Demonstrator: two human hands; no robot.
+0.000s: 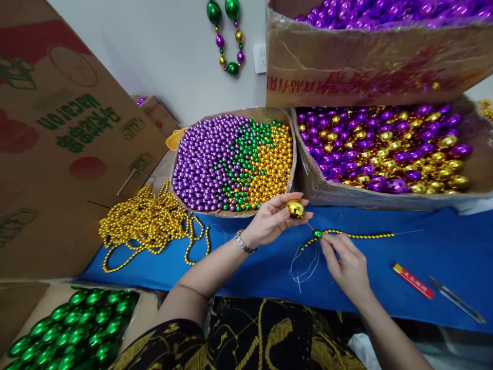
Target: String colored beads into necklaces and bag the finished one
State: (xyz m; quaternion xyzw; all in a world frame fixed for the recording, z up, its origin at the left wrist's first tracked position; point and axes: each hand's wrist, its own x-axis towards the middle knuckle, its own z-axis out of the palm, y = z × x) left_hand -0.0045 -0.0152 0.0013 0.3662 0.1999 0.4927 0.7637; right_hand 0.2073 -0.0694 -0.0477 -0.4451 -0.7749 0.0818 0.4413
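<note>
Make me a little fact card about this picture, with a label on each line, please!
Left hand: holds a big gold bead
Right hand: pinched at a small green bead
Between hands: thin needle
Middle box: small purple, green and gold beads
Lower right box: purple and gold beads
Wall: bead necklace
Blue cloth: gold bead strings, metal tool

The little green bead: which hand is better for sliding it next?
Probably the right hand: it pinches right at the green bead. The left hand is busy holding the bigger gold bead, with a thin needle showing between the two beads.
</note>
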